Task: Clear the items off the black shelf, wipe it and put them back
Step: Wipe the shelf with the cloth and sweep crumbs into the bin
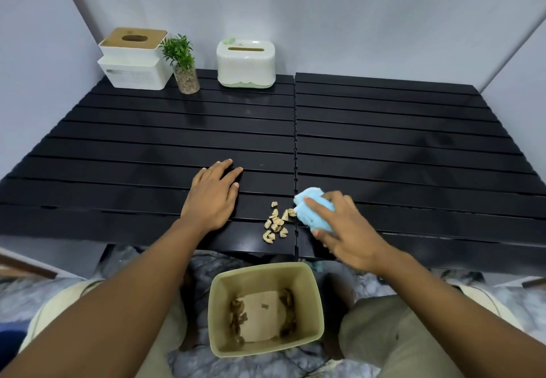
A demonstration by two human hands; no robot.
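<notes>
Both hands busy: my left hand (pixel 211 197) lies flat, bracing the black shelf (pixel 399 141); my right hand (pixel 345 230) grips the blue cloth (pixel 313 209), likely herding crumbs (pixel 276 224) toward the bin (pixel 260 269).

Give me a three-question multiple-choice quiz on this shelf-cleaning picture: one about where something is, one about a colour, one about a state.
1. Where does the bin stand relative to the black shelf?
A) on top of it
B) on the floor below its front edge
C) behind it, against the wall

2. What colour is the cloth in the right hand?
A) pale blue
B) red
C) black

3. How is the left hand?
A) gripping a box
B) flat on the shelf, fingers straight
C) curled into a fist

Answers:
1 B, the bin sits low, under and in front of the shelf's near edge.
2 A, pale blue fabric shows between the curled fingers.
3 B, the palm lies down on the shelf and holds nothing.
</notes>
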